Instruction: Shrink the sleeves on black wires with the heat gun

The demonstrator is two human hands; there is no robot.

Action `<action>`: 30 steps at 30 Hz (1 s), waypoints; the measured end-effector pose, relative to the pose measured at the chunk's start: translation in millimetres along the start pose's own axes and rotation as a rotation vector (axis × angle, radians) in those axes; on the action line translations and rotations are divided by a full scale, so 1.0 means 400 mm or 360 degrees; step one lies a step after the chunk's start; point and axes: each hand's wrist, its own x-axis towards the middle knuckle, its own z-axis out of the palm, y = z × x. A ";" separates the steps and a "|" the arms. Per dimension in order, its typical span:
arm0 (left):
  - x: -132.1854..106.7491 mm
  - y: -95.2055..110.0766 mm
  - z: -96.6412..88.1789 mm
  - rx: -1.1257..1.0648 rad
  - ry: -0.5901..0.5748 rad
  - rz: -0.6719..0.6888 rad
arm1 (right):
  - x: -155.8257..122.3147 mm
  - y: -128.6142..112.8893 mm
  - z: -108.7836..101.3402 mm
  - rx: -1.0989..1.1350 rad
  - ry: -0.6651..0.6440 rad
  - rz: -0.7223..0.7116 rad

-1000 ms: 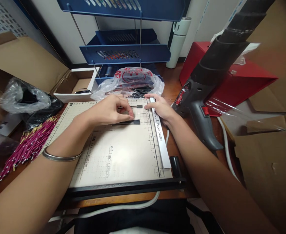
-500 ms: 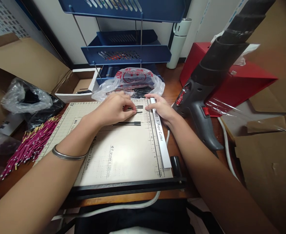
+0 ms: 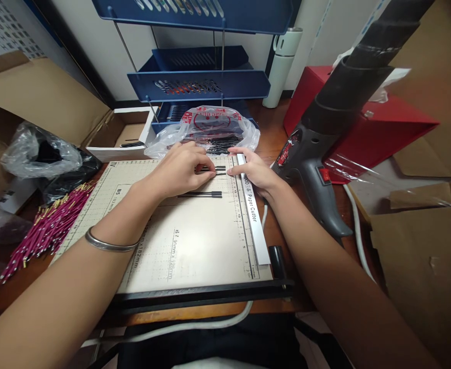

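Observation:
A cream paper cutter lies in front of me, printed with a grid and size marks. My left hand is closed over its far part, thumb and forefinger pinching a thin black wire whose end sticks out to the right. Other black wires lie just behind that one, partly under the fingers. A small group of black wires with thicker ends rests nearer to me. My right hand straddles the white strip along the cutter's right edge, thumb and fingers apart, its thumb tip close to the pinched wire's end.
Behind the cutter sits a clear plastic bag of black wires. A grey heat gun stands at right before a red box. Magenta wires lie at left near an open white box. A blue rack rises behind.
My right thumb has shifted slightly left, toward the end of the pinched wire. That wire's end has moved a little right and away from me. The nearer wires have stayed put.

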 end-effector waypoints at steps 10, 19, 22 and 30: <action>0.004 -0.006 0.012 0.0002 0.0031 -0.0028 | -0.003 -0.004 0.003 -0.0121 0.0034 -0.0041; 0.005 -0.010 0.015 -0.0027 0.0038 -0.0011 | -0.003 -0.010 0.007 -0.0218 0.0055 -0.0079; 0.005 -0.012 0.016 -0.0019 0.0048 -0.0002 | 0.001 -0.008 0.007 -0.0154 0.0044 -0.0063; 0.005 -0.011 0.016 -0.0013 0.0035 -0.0019 | 0.003 -0.004 0.003 -0.0085 0.0021 -0.0016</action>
